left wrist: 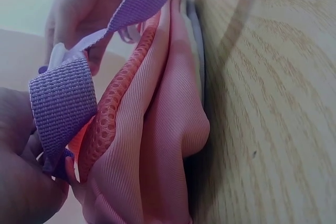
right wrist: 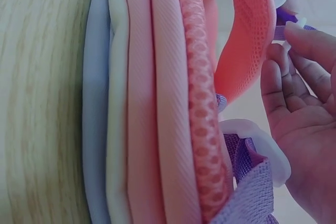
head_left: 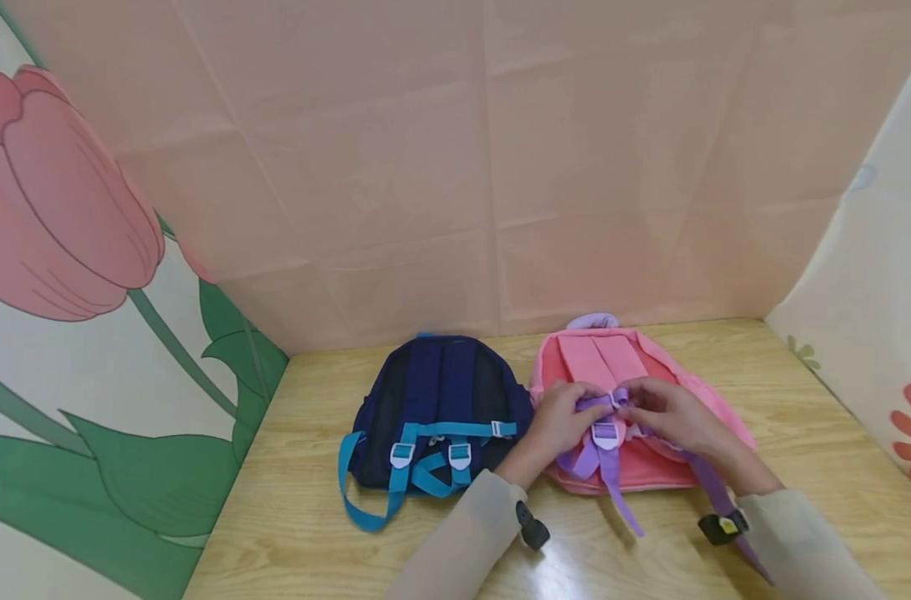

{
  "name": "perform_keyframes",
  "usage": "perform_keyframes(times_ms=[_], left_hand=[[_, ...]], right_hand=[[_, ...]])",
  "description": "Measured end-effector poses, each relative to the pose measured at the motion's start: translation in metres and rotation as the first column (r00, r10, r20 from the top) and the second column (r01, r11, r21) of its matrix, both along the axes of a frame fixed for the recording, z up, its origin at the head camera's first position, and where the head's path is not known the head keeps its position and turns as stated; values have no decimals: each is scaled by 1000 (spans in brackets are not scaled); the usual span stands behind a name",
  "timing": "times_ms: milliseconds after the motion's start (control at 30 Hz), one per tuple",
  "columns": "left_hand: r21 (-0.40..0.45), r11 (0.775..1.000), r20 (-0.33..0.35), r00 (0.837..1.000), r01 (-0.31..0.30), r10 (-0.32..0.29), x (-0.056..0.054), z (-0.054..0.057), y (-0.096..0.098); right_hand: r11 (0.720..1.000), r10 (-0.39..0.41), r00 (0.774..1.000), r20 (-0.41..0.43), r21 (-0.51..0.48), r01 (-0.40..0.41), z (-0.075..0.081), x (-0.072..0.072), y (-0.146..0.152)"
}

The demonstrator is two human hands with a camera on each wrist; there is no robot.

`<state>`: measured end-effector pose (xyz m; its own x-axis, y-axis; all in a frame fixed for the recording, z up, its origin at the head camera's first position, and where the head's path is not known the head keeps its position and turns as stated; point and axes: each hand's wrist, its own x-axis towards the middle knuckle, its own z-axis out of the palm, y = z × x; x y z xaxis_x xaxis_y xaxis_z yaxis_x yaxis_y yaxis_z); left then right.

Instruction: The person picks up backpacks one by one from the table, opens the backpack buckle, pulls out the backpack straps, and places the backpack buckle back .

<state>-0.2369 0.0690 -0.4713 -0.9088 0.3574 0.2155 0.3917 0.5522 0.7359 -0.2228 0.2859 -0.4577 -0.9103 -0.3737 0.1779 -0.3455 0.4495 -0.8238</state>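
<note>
A pink backpack point(head_left: 680, 476) lies strap side up on the wooden table. Both hands meet over its lower middle at a purple strap point(head_left: 609, 475) with white buckles. My left hand point(head_left: 565, 418) pinches the purple webbing on the left of a small white buckle point(head_left: 617, 399). From the other side, my right hand point(head_left: 667, 410) pinches the strap by that buckle between thumb and fingers; the right wrist view shows its fingertips at the purple webbing point(right wrist: 280, 33). Another white buckle point(head_left: 606, 433) sits just below the hands. Fingers partly hide the small buckle.
To the left lies a navy backpack point(head_left: 440, 375) with blue straps point(head_left: 366, 521) and white buckles. Behind the wooden table point(head_left: 290, 533) stands a pinkish cloth backdrop point(head_left: 395, 208). Flower-patterned panels flank both sides. A loose purple strap point(head_left: 713, 487) hangs under my right wrist.
</note>
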Motion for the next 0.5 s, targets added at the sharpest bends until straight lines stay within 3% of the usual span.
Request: perform_keyframes(times_ms=[267, 500], left_hand=[[10, 1000, 30, 1000, -1, 1, 2, 1, 1], [19, 1000, 4, 1000, -2, 2, 2, 0, -2]], right_hand=[[999, -10, 1000, 18, 42, 10, 1, -1, 2], [995, -17, 1000, -16, 100, 19, 4, 0, 0]])
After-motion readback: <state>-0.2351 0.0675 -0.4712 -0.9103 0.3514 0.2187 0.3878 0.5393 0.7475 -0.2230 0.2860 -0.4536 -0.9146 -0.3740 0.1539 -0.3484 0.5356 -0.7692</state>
